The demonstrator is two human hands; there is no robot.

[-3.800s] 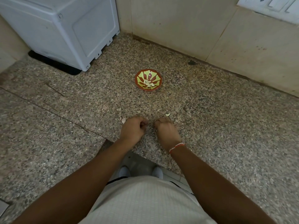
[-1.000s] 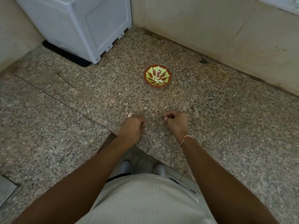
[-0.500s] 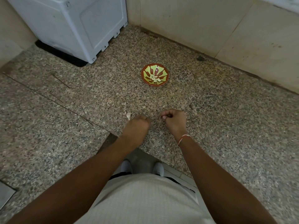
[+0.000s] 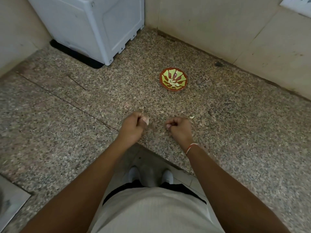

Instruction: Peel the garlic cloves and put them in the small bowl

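- Peeling step in hand, by the look of it: both hands low over the speckled granite bench (image 4: 235, 132), apart from each other, near its front edge.
- Left hand (image 4: 133, 126) curled shut, pinching a pale garlic clove (image 4: 146, 121) that pokes out at the fingertips; skin on or off, too small to tell.
- Right hand (image 4: 180, 127) also curled into a loose fist, thumb against the fingers; possibly gripping a scrap of peel, but contents hidden, so cannot tell.
- Small pale scrap (image 4: 191, 117) lying on the bench just beside the right hand at about 1 o'clock from it; peel or clove fragment, unclear.
- Small bowl (image 4: 180, 74), red-rimmed with a green pattern, standing at 12 o'clock from the hands, well apart from them toward the back wall; several pale peeled cloves (image 4: 173, 83) already heaped in its bottom.
- White appliance (image 4: 94, 26) at 11 o'clock in the corner, clear of the work.
- Task judged partly done: some cloves in the bowl, one in the fingers.
- Next move likely calls for stripping any remaining skin from the held clove, then reaching forward to 12 o'clock and dropping it over the middle of the bowl, low enough not to bounce out.
- Worth checking the stray scrap by the right hand before finishing.
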